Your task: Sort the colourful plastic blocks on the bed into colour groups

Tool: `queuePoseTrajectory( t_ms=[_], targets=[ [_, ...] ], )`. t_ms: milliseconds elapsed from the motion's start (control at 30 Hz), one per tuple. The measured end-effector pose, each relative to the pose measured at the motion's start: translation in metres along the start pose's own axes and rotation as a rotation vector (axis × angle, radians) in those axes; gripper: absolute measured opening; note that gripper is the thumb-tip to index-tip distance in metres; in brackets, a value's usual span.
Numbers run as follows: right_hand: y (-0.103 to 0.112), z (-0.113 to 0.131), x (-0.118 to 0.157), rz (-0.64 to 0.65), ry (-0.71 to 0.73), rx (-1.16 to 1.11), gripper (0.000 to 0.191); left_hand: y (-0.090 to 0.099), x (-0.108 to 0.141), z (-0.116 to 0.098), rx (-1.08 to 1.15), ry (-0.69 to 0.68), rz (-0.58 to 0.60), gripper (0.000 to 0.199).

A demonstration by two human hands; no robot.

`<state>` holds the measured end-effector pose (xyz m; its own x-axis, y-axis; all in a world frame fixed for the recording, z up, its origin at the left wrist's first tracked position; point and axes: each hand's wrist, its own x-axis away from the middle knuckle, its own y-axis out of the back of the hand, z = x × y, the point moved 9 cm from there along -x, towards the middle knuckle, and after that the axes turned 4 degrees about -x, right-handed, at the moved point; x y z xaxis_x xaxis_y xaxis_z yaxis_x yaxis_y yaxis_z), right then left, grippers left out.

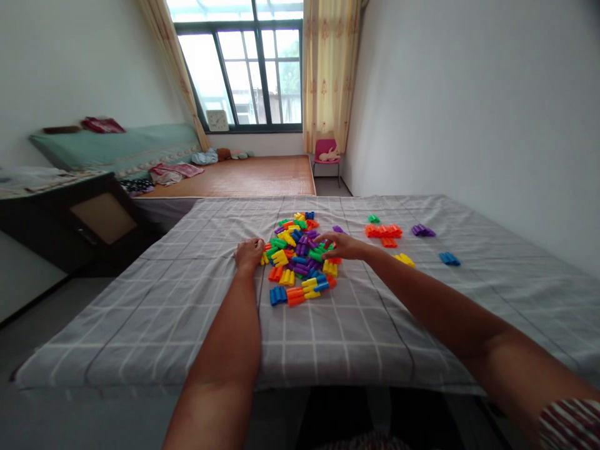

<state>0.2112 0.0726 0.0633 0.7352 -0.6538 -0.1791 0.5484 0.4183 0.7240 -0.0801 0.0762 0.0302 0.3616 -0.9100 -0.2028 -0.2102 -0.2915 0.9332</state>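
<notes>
A pile of plastic toy building blocks (302,267) in purple, green, yellow, orange and blue lies on the cloth between my hands. My left hand (249,254) rests at the pile's left edge with curled fingers; what it holds, if anything, is hidden. From the right, my right hand (341,245) reaches over the pile, thumb and fingers apart, close to green and purple blocks. To the right lie sorted groups: orange blocks (383,232), purple blocks (423,230), blue blocks (449,259), a green block (374,219) and yellow blocks (404,259), partly behind my right forearm.
A grey checked cloth (187,337) covers the table, whose front edge is near me. White walls stand at both sides. Behind the table are a bed (262,172) and a pink chair (327,150). A dark cabinet (100,215) stands at the left.
</notes>
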Motion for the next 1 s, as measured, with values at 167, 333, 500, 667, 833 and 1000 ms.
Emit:
queuePoseTrajectory(
  t_ms=[167, 333, 500, 667, 833, 1000],
  targets=[
    [0.006, -0.03, 0.005, -0.046, -0.157, 0.043, 0.035, 0.0, -0.001, 0.0, 0.0, -0.002, 0.014, 0.039],
    [-0.006, -0.027, -0.001, -0.064, -0.129, 0.173, 0.043, 0.0, 0.0, 0.0, 0.013, -0.002, 0.004, 0.038],
    [-0.005, -0.015, -0.004, -0.096, -0.05, 0.12, 0.035, 0.001, -0.002, 0.0, 0.057, -0.006, -0.017, 0.038],
    [0.01, -0.02, 0.001, -0.226, -0.211, -0.037, 0.017, 0.001, -0.007, -0.007, 0.174, -0.084, -0.056, 0.039],
    [0.029, -0.039, 0.015, -0.302, -0.264, -0.415, 0.027, -0.006, -0.008, -0.006, 0.156, -0.115, -0.028, 0.038],
    [0.126, -0.097, 0.052, -0.557, -0.354, -0.219, 0.039, -0.007, -0.009, -0.004, 0.124, -0.109, -0.018, 0.038]
  ],
)
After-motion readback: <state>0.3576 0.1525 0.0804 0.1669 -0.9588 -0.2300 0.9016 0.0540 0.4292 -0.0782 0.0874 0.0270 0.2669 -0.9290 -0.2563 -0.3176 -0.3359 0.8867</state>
